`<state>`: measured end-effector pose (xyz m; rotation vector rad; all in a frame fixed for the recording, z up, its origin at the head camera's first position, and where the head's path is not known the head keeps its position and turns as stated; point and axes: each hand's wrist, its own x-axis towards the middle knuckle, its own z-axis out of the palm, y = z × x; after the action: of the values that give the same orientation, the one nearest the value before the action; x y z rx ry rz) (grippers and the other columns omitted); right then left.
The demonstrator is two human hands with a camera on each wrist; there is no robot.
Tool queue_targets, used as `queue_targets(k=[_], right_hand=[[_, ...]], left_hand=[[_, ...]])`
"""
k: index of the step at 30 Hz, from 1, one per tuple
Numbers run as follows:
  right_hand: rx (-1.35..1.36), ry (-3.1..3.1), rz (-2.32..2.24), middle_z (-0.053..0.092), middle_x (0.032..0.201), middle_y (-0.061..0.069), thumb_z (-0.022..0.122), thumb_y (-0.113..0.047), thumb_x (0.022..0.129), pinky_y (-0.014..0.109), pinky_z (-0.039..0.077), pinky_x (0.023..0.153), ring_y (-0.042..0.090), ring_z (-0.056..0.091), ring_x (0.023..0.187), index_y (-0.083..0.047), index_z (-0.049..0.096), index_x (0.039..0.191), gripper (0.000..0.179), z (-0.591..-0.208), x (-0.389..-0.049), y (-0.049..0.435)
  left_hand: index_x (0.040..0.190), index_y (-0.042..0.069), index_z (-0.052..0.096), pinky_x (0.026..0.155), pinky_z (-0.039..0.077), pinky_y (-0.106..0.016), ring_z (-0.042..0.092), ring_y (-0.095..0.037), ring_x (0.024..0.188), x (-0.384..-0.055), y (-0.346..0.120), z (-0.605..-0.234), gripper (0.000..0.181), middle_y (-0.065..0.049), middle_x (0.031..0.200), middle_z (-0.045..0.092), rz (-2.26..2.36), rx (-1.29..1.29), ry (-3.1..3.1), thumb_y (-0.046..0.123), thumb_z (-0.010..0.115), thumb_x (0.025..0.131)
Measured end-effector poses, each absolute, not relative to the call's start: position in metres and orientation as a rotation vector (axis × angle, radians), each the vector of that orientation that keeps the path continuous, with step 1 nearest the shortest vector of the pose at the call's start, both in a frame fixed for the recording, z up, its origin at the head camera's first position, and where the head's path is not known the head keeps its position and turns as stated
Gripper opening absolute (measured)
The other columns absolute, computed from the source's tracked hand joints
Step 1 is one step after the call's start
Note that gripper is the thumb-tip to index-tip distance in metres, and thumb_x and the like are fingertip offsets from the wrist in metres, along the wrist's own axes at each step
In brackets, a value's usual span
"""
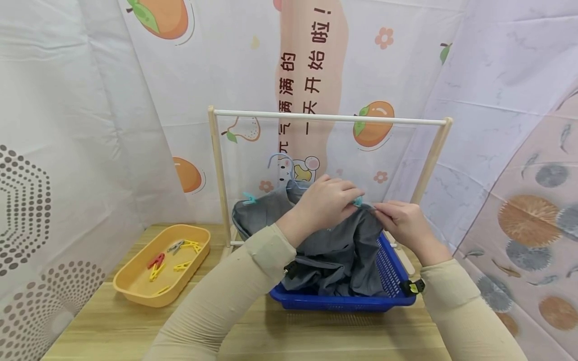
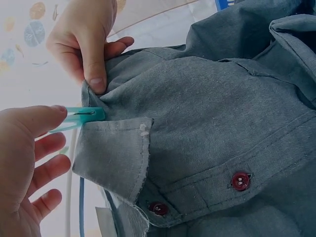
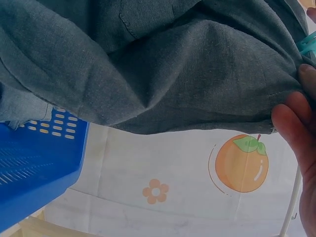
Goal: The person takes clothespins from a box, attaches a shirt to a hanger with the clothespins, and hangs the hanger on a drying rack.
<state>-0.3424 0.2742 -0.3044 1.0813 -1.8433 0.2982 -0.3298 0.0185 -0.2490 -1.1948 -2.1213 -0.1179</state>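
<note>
A grey button-up shirt [image 1: 334, 245] hangs on a light blue hanger [image 1: 281, 155], its lower part bunched in a blue basket [image 1: 343, 302]. My left hand [image 1: 327, 200] is at the shirt's right shoulder, with its thumb and index finger at the handles of a teal clothespin [image 2: 89, 114] that bites the cloth beside the collar. My right hand [image 1: 404, 223] pinches the shirt's edge just right of that clothespin, thumb on top in the left wrist view. A second teal clothespin [image 1: 249, 198] is clipped on the opposite shoulder. Dark red buttons [image 2: 240, 181] run down the front.
A wooden rack with a white top rail [image 1: 329, 117] stands behind the basket. At the left of the wooden table [image 1: 253, 331], a yellow tray [image 1: 135, 296] holds several yellow, red and grey clothespins. Printed curtains [image 1: 239, 60] surround the table.
</note>
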Motion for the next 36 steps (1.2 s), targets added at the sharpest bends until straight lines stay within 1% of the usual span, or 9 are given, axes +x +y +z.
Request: queue_targets(k=[9, 15, 22, 25, 27, 29, 31, 32, 36], right_hand=[[1.08, -1.831, 0.313, 0.073, 0.077, 0.01, 0.049, -0.037, 0.109, 0.034, 0.051, 0.048, 0.017, 0.065, 0.056, -0.002, 0.079, 0.094, 0.048, -0.304, -0.343, 0.277], [1.056, -1.819, 0.311, 0.073, 0.078, 0.011, 0.051, -0.037, 0.108, 0.037, 0.052, 0.048, 0.02, 0.066, 0.057, -0.002, 0.079, 0.093, 0.048, -0.303, -0.343, 0.278], [1.043, -1.834, 0.326, 0.074, 0.08, 0.01, 0.051, -0.038, 0.108, 0.038, 0.053, 0.049, 0.02, 0.067, 0.059, -0.003, 0.08, 0.092, 0.048, -0.305, -0.343, 0.282], [1.035, -1.85, 0.327, 0.074, 0.079, 0.01, 0.056, -0.033, 0.107, 0.038, 0.052, 0.049, 0.019, 0.066, 0.058, -0.003, 0.079, 0.092, 0.041, -0.305, -0.343, 0.283], [1.032, -1.858, 0.326, 0.073, 0.08, 0.011, 0.066, -0.02, 0.101, 0.039, 0.053, 0.05, 0.02, 0.067, 0.059, -0.002, 0.079, 0.092, 0.024, -0.305, -0.342, 0.284], [1.025, -1.863, 0.323, 0.074, 0.081, 0.012, 0.075, -0.006, 0.09, 0.041, 0.054, 0.051, 0.022, 0.068, 0.061, -0.002, 0.079, 0.092, 0.006, -0.305, -0.342, 0.285], [1.016, -1.866, 0.32, 0.074, 0.082, 0.013, 0.08, 0.004, 0.077, 0.042, 0.055, 0.053, 0.025, 0.07, 0.063, -0.001, 0.079, 0.093, 0.017, -0.305, -0.341, 0.285], [1.011, -1.865, 0.317, 0.074, 0.082, 0.013, 0.08, 0.007, 0.073, 0.043, 0.056, 0.053, 0.025, 0.07, 0.064, -0.001, 0.079, 0.092, 0.021, -0.305, -0.341, 0.284], [0.996, -1.864, 0.317, 0.074, 0.082, 0.013, 0.08, 0.008, 0.071, 0.044, 0.056, 0.054, 0.026, 0.071, 0.065, -0.002, 0.079, 0.092, 0.023, -0.305, -0.341, 0.284]], left_hand=[[0.129, 0.017, 0.071, 0.089, 0.049, -0.035, 0.065, -0.014, 0.11, -0.328, 0.012, -0.248, 0.035, 0.002, 0.122, 0.07, -0.145, -1.2, -2.09, 0.032, 0.07, 0.097], [0.129, 0.018, 0.071, 0.089, 0.047, -0.034, 0.064, -0.015, 0.111, -0.325, 0.005, -0.247, 0.038, 0.003, 0.121, 0.07, -0.143, -1.201, -2.066, 0.037, 0.07, 0.097], [0.126, 0.018, 0.073, 0.093, 0.048, -0.036, 0.063, -0.017, 0.111, -0.322, -0.005, -0.247, 0.035, 0.003, 0.119, 0.07, -0.161, -1.194, -2.035, 0.036, 0.071, 0.096], [0.123, 0.017, 0.074, 0.091, 0.049, -0.036, 0.064, -0.017, 0.109, -0.32, -0.01, -0.246, 0.033, 0.003, 0.117, 0.071, -0.178, -1.19, -2.007, 0.036, 0.071, 0.096], [0.122, 0.017, 0.074, 0.088, 0.049, -0.036, 0.064, -0.017, 0.108, -0.32, -0.013, -0.246, 0.033, 0.004, 0.116, 0.071, -0.186, -1.184, -1.988, 0.035, 0.072, 0.096], [0.121, 0.017, 0.075, 0.086, 0.048, -0.036, 0.064, -0.018, 0.107, -0.319, -0.017, -0.246, 0.032, 0.004, 0.116, 0.071, -0.193, -1.179, -1.973, 0.035, 0.072, 0.096], [0.121, 0.017, 0.075, 0.084, 0.047, -0.035, 0.064, -0.018, 0.106, -0.318, -0.02, -0.245, 0.031, 0.004, 0.115, 0.071, -0.191, -1.173, -1.966, 0.036, 0.071, 0.096], [0.121, 0.017, 0.075, 0.084, 0.047, -0.035, 0.064, -0.018, 0.106, -0.318, -0.022, -0.244, 0.031, 0.004, 0.115, 0.071, -0.196, -1.174, -1.962, 0.035, 0.072, 0.096], [0.118, 0.015, 0.076, 0.086, 0.047, -0.035, 0.065, -0.018, 0.105, -0.316, -0.028, -0.24, 0.029, 0.002, 0.114, 0.071, -0.218, -1.176, -1.944, 0.033, 0.072, 0.096]])
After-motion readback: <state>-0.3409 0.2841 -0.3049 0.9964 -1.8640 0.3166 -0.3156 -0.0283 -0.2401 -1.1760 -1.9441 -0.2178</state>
